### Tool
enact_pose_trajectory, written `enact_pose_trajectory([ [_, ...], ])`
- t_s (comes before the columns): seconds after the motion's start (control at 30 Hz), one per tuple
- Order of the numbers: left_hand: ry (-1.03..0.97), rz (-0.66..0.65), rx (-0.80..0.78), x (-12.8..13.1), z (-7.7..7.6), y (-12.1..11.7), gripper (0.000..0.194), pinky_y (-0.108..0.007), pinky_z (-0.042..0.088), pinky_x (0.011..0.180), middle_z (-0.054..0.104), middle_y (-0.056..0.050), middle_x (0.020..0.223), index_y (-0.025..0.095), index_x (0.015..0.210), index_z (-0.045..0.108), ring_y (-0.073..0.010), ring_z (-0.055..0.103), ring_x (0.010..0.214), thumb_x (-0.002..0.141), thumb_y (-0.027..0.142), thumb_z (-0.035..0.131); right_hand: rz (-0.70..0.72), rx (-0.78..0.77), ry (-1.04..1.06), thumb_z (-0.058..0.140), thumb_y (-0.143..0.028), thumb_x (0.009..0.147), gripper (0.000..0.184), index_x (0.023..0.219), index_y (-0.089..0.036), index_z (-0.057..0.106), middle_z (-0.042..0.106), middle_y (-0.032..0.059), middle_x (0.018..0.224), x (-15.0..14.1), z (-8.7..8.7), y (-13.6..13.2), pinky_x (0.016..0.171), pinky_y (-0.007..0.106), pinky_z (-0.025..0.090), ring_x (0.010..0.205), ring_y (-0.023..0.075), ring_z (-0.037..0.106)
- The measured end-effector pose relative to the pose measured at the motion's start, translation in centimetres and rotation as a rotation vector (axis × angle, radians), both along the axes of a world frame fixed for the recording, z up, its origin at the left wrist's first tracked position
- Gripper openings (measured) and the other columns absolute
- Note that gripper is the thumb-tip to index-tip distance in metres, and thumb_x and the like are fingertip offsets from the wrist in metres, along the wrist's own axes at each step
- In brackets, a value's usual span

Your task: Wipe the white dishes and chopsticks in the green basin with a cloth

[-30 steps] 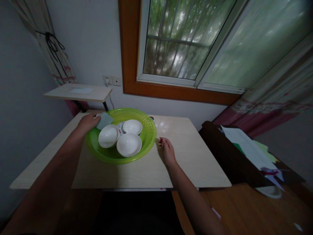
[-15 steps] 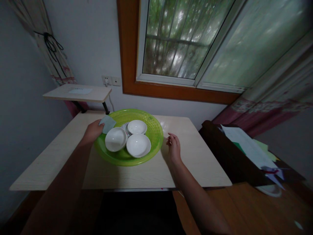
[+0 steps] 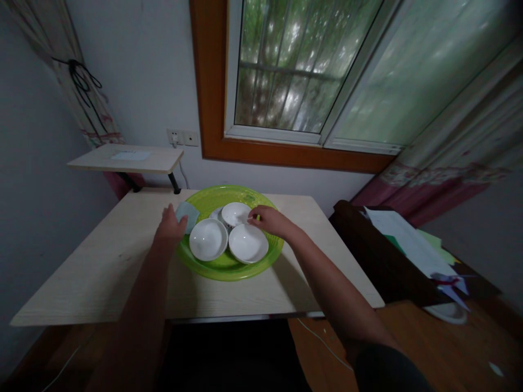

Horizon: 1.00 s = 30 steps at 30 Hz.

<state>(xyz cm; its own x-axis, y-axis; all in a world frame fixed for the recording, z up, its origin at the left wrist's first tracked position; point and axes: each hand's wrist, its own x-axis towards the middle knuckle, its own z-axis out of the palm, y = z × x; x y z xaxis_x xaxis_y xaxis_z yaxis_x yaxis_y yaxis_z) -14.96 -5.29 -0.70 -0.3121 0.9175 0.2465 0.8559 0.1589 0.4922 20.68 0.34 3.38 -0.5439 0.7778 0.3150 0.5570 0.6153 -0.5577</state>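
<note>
I can't tell whether the left hand (image 3: 168, 227) grips the cloth (image 3: 188, 215). Right hand (image 3: 271, 219): fingers curled near the rear bowl (image 3: 234, 212), hold unclear. Bowls sit crowded in the green basin (image 3: 229, 275); a careless nudge could chip rims.

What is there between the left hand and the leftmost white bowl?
In the head view, a pale cloth is between the left hand and that bowl.

No text can be read, even on the paper (image 3: 131, 155) on the shelf (image 3: 165, 159).
</note>
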Motion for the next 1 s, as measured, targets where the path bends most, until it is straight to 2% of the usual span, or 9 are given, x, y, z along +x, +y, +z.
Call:
enact_pose_trajectory([
  [0.1,-0.044,0.023,0.115,-0.1,0.9,0.3,0.076,-0.057,0.028,0.134,0.036,-0.027,0.174,0.003,0.165,0.041,-0.0407,0.024,0.166,0.099,0.039,0.054,0.065,-0.112,-0.249,0.088,-0.041,0.085,0.021,0.093,-0.022,0.083,0.081,0.0075,0.093,-0.8,-0.1,1.3,0.08,0.033,0.051,0.081,0.0227,0.07],
  [0.17,-0.001,-0.091,0.195,-0.3,1.8,0.9,0.065,-0.056,0.025,0.136,0.044,-0.02,0.171,0.01,0.157,0.056,-0.0385,0.025,0.167,0.098,0.037,0.054,0.092,-0.178,-0.417,0.086,-0.033,0.088,0.021,0.103,-0.019,0.084,0.082,0.0094,0.102,-1.3,0.1,1.9,0.08,0.03,0.05,0.088,0.0227,0.072],
  [0.23,0.071,-0.24,0.217,-0.4,2.6,1.7,0.054,-0.054,0.026,0.136,0.055,-0.014,0.164,0.016,0.145,0.068,-0.036,0.032,0.164,0.097,0.035,0.054,0.099,-0.222,-0.523,0.084,-0.03,0.091,0.023,0.11,-0.017,0.083,0.083,0.0105,0.109,-1.7,0.5,2.3,0.078,0.028,0.048,0.092,0.0224,0.073],
  [0.37,0.233,-0.457,0.134,0.1,3.3,4.0,0.046,-0.052,0.031,0.134,0.066,-0.014,0.152,0.016,0.133,0.077,-0.0345,0.045,0.156,0.095,0.027,0.053,0.092,-0.257,-0.551,0.085,-0.029,0.09,0.026,0.112,-0.017,0.083,0.083,0.0083,0.107,-2.5,0.4,2.9,0.075,0.026,0.046,0.091,0.0213,0.073],
  [0.5,0.387,-0.52,0.052,0.8,3.0,5.9,0.046,-0.054,0.031,0.132,0.065,-0.018,0.153,0.013,0.133,0.077,-0.0376,0.042,0.157,0.096,0.024,0.052,0.131,-0.205,-0.504,0.089,-0.032,0.086,0.025,0.106,-0.019,0.086,0.083,0.0071,0.102,-2.7,-0.8,3.4,0.076,0.027,0.047,0.088,0.0216,0.072],
  [0.67,0.381,-0.487,0.056,1.2,2.7,6.4,0.052,-0.05,0.036,0.129,0.059,-0.021,0.158,0.011,0.142,0.071,-0.0358,0.049,0.152,0.092,0.018,0.055,0.154,-0.073,-0.457,0.09,-0.03,0.086,0.021,0.104,-0.018,0.087,0.082,0.0109,0.106,-2.1,-1.9,3.8,0.083,0.029,0.049,0.094,0.024,0.072],
  [0.77,0.327,-0.406,0.094,1.3,3.1,6.0,0.059,-0.044,0.039,0.128,0.054,-0.021,0.162,0.01,0.152,0.061,-0.0333,0.051,0.15,0.094,0.02,0.053,0.147,-0.018,-0.47,0.089,-0.027,0.088,0.022,0.108,-0.018,0.087,0.08,0.0124,0.108,-1.9,-2.0,3.8,0.086,0.03,0.049,0.098,0.0253,0.072],
  [0.83,0.311,-0.336,0.095,1.2,3.6,5.6,0.058,-0.043,0.04,0.126,0.056,-0.018,0.159,0.013,0.153,0.06,-0.0328,0.053,0.147,0.097,0.023,0.051,0.142,0.001,-0.479,0.088,-0.025,0.089,0.023,0.11,-0.017,0.087,0.079,0.0128,0.109,-1.8,-2.0,3.8,0.088,0.03,0.05,0.1,0.0255,0.071],
  [1.0,0.375,-0.139,0.029,-0.9,4.8,4.2,0.057,-0.055,0.049,0.114,0.06,-0.025,0.144,0.011,0.145,0.064,-0.0439,0.055,0.138,0.097,0.042,0.056,0.091,-0.02,-0.459,0.088,-0.022,0.088,0.024,0.111,-0.018,0.087,0.077,0.0113,0.109,-1.7,-2.1,3.7,0.087,0.03,0.049,0.099,0.0241,0.071],
])
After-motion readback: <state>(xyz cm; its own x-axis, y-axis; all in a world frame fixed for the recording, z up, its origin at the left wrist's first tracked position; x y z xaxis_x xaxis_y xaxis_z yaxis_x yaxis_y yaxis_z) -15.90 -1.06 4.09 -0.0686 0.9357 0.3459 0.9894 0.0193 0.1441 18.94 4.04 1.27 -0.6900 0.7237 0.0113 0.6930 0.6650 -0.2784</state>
